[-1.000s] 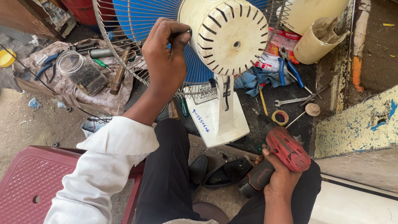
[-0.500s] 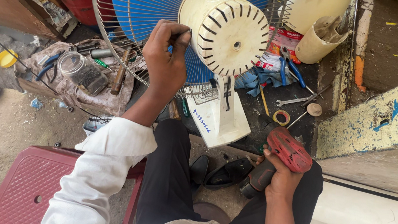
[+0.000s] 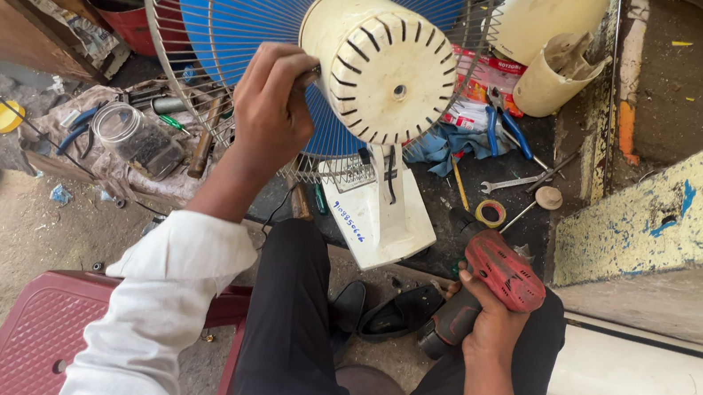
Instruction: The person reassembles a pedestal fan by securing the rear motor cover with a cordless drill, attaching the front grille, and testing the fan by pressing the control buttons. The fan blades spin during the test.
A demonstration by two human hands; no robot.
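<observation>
At the far left edge, a small yellow cup (image 3: pixel 2 115) sits on the ground, and below it the corner of a dark red plastic stool (image 3: pixel 39 338) shows beside my white sleeve. Next to that cup lies a rumpled cloth (image 3: pixel 106 160) strewn with blue-handled pliers (image 3: pixel 79 126), a clear round lid and a wooden-handled tool. Above the cloth rises the table fan, its wire guard (image 3: pixel 176 42) arching over the blue blades (image 3: pixel 241 5). My left hand (image 3: pixel 271 112) reaches up against the guard, fingers curled tight at the left side of the cream motor housing (image 3: pixel 379 62); whether they pinch some small part there I cannot tell. That slotted housing faces me, tilted, on its cream stand and base (image 3: pixel 381 214), which rests on the dark floor just in front of my knees. Right of the base lie a roll of tape (image 3: pixel 490 213), a spanner (image 3: pixel 510 183) and more blue-handled pliers on a blue rag. My right hand (image 3: pixel 489 317) rests on my thigh, closed around the grip of a red cordless drill (image 3: pixel 492 277), its nose pointing down toward my black shoes. Farther right lies a white appliance casing (image 3: pixel 650 386) under a chipped yellow wall.
</observation>
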